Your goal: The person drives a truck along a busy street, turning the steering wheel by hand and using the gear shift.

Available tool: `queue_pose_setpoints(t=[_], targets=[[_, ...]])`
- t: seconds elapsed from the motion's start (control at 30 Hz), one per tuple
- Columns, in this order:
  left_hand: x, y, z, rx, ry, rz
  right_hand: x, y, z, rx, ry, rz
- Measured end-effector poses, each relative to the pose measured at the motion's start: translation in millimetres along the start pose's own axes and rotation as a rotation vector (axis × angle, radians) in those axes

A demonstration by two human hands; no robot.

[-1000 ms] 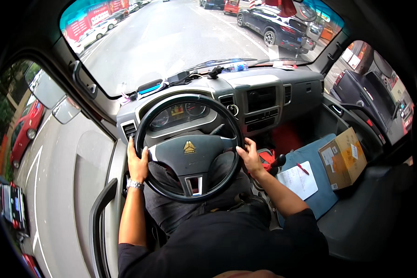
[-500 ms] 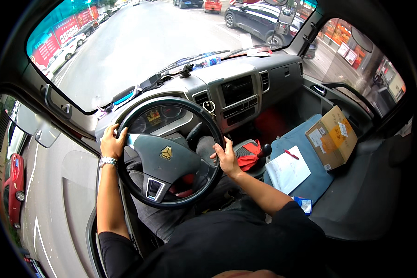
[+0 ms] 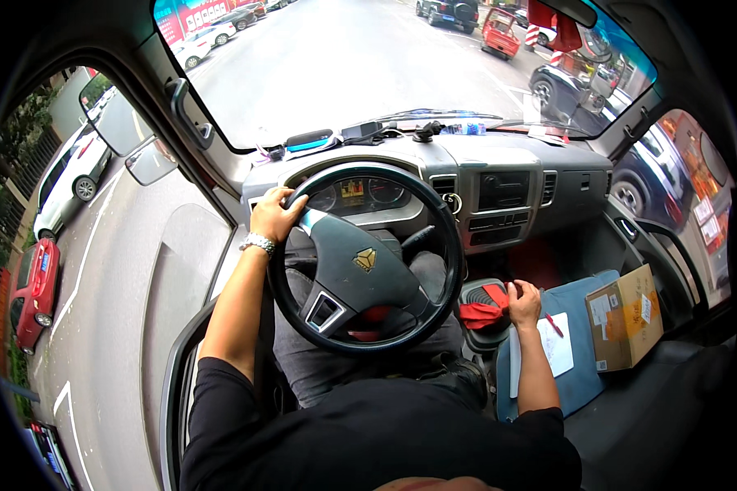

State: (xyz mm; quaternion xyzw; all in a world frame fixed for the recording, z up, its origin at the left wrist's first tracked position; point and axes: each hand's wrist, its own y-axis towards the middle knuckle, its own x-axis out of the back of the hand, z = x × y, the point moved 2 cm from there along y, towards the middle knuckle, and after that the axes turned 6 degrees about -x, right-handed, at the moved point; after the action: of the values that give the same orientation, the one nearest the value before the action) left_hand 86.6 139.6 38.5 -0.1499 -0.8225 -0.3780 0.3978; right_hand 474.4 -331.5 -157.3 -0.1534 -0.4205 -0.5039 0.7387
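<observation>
My left hand (image 3: 273, 214), with a metal watch on the wrist, is closed round the upper left of the black steering wheel (image 3: 368, 347). Off to the right of the wheel, my right hand (image 3: 525, 304) is wrapped over the knob of the gear lever, which it mostly hides. A red cloth (image 3: 485, 311) is tied on the lever just below that hand. Beside my right forearm, white papers (image 3: 558, 353) lie on the blue-grey seat pad with a red pen (image 3: 554, 326) on top.
A taped cardboard box (image 3: 624, 319) rests on the passenger seat. The dashboard (image 3: 499, 154) holds a phone mount and small items. Through the windshield, a red three-wheeler (image 3: 499, 33) and a dark car (image 3: 561, 94) stand at the right; a red car (image 3: 36, 290) is outside the left window.
My right hand has left the wheel's right rim and moved onto the gear lever. My left hand stays on the wheel. The view has turned, shifting the cab rightward in the picture.
</observation>
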Motion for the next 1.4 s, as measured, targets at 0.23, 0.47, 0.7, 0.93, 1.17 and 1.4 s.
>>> queue_pose_setpoints(t=[0.23, 0.47, 0.7, 0.93, 1.17, 1.4], targets=[[1.7, -16.7, 11.7, 0.121, -0.159, 0.032, -4.4, 16.0, 17.4, 0.078, -0.014, -0.018], [-5.7, -42.7, 23.4, 0.193, -0.192, -0.022, -24.2, 69.4, 22.2, -0.098, -0.109, 0.116], [-5.1, -87.5, 34.7, 0.341, -0.376, -0.067, -15.2, 26.6, 12.8, 0.094, 0.042, -0.085], [-20.8, -133.0, 39.9, 0.555, -0.375, -0.109, -20.1, 81.3, 70.8, 0.009, -0.193, 0.127], [-20.4, -152.4, 29.2, 0.510, -0.387, -0.165, -50.4, 78.6, 44.7, 0.161, -0.310, 0.026], [-15.3, -160.4, 6.7, 0.557, -0.614, -0.219, -56.1, 80.1, 41.1, 0.235, -0.365, -0.009]])
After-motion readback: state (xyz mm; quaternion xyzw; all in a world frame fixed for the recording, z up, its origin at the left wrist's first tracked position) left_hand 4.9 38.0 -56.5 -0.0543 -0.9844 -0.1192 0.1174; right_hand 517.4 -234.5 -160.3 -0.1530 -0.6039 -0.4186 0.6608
